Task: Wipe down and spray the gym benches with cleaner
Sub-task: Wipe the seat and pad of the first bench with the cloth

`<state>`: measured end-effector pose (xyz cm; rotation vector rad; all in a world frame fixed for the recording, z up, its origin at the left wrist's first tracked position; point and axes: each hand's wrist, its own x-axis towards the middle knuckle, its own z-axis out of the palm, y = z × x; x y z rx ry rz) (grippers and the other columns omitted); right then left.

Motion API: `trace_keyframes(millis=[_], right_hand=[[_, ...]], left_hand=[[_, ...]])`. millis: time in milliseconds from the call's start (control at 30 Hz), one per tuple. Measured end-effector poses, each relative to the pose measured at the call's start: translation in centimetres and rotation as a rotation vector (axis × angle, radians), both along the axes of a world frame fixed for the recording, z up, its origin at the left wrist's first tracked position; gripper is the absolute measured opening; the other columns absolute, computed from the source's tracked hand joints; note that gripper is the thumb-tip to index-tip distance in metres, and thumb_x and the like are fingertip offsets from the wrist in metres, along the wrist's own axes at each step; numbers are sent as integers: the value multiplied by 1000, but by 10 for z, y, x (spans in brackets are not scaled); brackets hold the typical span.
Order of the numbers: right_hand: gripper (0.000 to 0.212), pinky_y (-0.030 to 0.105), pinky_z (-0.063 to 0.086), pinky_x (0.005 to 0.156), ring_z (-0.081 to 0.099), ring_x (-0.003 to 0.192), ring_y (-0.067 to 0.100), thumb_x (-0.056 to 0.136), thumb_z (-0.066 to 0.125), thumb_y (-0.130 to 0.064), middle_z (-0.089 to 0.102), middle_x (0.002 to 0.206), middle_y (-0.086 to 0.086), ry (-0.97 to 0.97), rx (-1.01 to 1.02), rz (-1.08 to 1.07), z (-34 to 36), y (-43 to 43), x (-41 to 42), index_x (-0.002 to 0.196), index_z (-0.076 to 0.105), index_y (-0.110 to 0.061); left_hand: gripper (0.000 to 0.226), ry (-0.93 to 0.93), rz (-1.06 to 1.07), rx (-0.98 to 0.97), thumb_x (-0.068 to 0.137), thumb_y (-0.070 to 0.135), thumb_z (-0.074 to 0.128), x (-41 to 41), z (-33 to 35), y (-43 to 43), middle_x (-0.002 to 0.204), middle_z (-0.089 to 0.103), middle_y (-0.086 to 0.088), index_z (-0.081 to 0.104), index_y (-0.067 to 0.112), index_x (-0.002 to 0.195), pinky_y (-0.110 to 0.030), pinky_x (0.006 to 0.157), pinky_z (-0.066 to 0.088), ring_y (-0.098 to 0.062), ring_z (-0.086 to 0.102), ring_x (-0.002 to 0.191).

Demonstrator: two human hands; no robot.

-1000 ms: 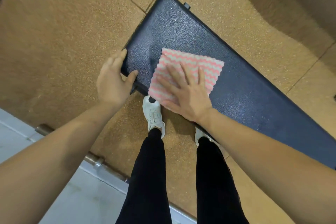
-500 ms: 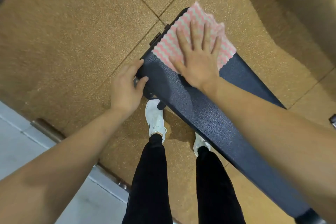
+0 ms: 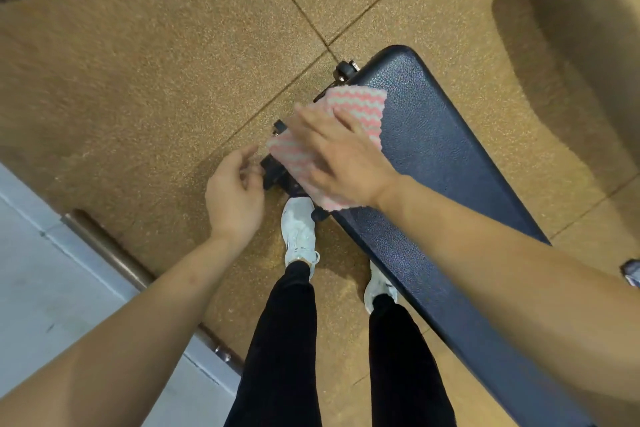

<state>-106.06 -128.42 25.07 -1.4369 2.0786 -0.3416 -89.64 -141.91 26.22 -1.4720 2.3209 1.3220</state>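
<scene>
A dark blue padded gym bench [image 3: 433,156] runs from the middle of the view down to the lower right. A pink and white zigzag cloth [image 3: 360,107] lies over the bench's left edge near its end. My right hand [image 3: 343,156] lies flat on the cloth with fingers spread, pressing it against the pad. My left hand [image 3: 235,191] hovers just left of the bench's black frame bracket [image 3: 273,173], fingers loosely curled and apart, holding nothing. No spray bottle is in view.
The floor is tan speckled rubber tiles [image 3: 173,80] with dark seams. A metal threshold strip [image 3: 114,253] and pale grey flooring [image 3: 41,288] lie at the lower left. My legs in black trousers and white shoes [image 3: 299,232] stand beside the bench.
My right hand slid the cloth from the bench's end back along its left edge. My left hand let go of the bench edge and now hovers free beside it.
</scene>
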Motion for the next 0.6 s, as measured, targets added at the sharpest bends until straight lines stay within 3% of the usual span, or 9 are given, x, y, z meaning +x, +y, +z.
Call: trace_keyframes(millis=[100,200,300,400,533,600], right_hand=[[70,44,19,124,27,152,28,93,64,-31,27,165,8,-48,-39,-101,5,0,-30,155,37,-18],[50,51,32,119,39,146,32,89,64,-32,51,150,10,4,-1,-14,0,6,-50,135,60,-14],[53,49,31,120,39,145,33,92,64,-36,51,150,12,26,68,-1,1,7,-67,139,58,-13],[54,46,29,120,39,144,33,93,61,-41,54,148,11,65,106,-70,5,2,-88,139,59,-13],[54,41,26,120,36,146,29,97,62,-41,48,153,7,79,141,-192,12,6,-118,144,55,-16],[56,42,35,117,43,141,26,97,62,-41,46,155,2,5,174,-340,10,18,-130,149,48,-25]], left_hand=[[36,91,-108,-49,103,14,58,-16,5,3,138,66,0,63,18,139,-42,111,48,-21,61,128],[47,75,-361,21,102,19,61,-39,2,3,152,55,1,55,21,148,-42,119,39,-22,49,141],[58,32,-513,80,102,27,60,-67,-7,3,152,54,1,42,27,157,-43,112,44,-21,52,137],[56,-16,-500,106,104,31,59,-100,-15,1,146,60,2,42,31,157,-38,103,48,-20,60,125],[54,20,-472,203,102,33,62,-140,-25,-4,148,59,2,47,34,154,-39,112,46,-21,57,130],[57,65,-493,240,99,34,65,-161,-30,-2,146,60,4,49,31,154,-36,114,45,-17,58,129]])
